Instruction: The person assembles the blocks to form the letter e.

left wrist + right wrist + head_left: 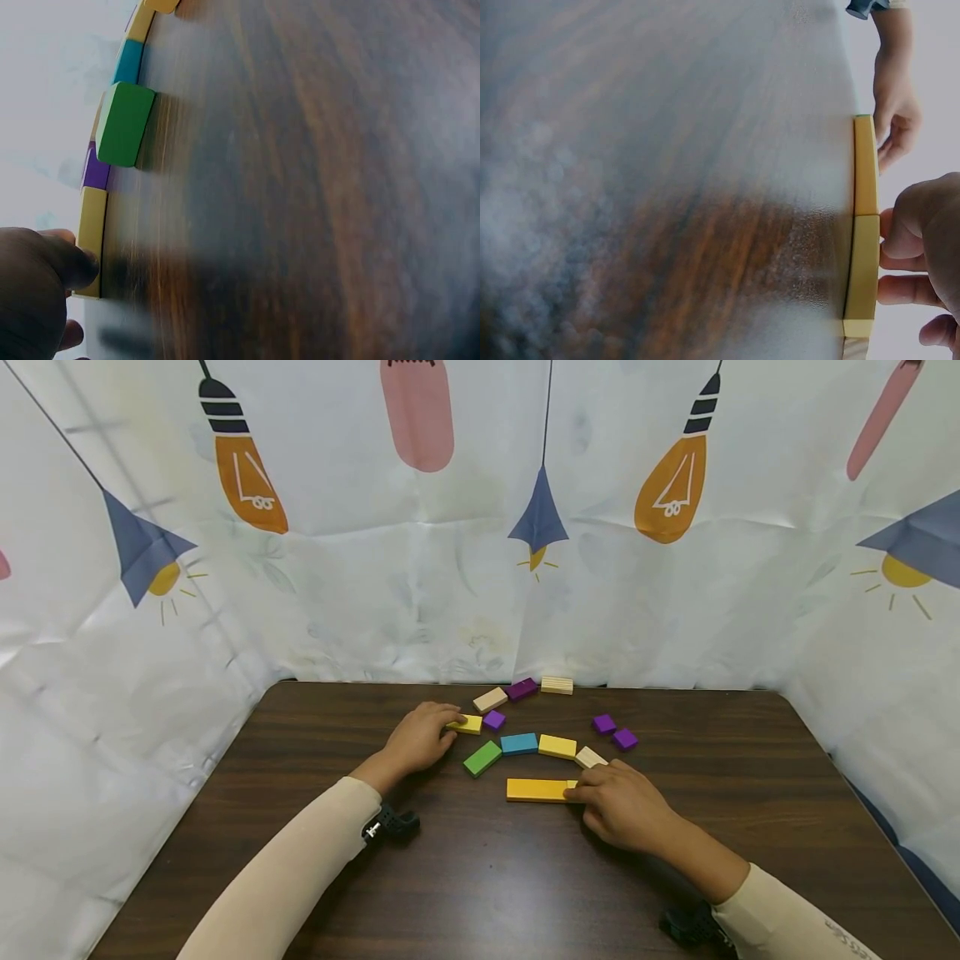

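Note:
My left hand [422, 735] pinches a yellow wooden block [470, 725] at the left of the block group; the left wrist view shows the thumb across that block's [91, 225] near face. A small purple block [494, 720] stands by its right end. My right hand [626, 806] holds a yellow block [862, 266] with curled fingers, at the right end of an orange block [536, 790]. These two lie end to end in a straight row. Behind them curve a green block [482, 758], a blue block [519, 743], another yellow block [557, 747] and a pale wood block [591, 757].
Along the back lie a beige block [491, 699], a dark purple block [522, 689] and a ridged pale block [557, 685]. Two purple blocks [603, 723] sit to the right. The dark wood table [487, 893] meets a patterned curtain [480, 585] behind.

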`<state>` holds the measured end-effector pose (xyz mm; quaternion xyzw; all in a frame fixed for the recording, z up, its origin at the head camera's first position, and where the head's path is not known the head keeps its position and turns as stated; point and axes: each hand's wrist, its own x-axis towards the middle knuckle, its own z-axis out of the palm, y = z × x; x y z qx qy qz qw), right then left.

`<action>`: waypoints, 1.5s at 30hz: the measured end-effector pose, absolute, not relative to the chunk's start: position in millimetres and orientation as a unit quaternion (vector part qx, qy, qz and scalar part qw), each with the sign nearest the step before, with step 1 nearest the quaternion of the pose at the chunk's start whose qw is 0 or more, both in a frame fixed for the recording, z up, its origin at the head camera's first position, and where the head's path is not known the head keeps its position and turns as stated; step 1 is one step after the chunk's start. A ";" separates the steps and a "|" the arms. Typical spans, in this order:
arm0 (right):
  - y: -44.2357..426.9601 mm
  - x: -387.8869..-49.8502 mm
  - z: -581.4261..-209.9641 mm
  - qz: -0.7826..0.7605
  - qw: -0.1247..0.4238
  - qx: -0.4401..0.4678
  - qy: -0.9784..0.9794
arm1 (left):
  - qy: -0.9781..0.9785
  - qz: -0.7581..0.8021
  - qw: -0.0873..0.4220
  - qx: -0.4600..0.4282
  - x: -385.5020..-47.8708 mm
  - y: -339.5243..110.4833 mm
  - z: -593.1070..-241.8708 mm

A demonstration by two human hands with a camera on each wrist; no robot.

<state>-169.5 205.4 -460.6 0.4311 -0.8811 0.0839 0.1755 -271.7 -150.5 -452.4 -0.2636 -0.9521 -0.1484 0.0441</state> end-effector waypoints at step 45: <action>206.1 -169.2 -460.4 0.084 0.170 0.429 -0.883 | -0.948 -0.161 0.005 -0.274 -277.9 -174.5 -450.6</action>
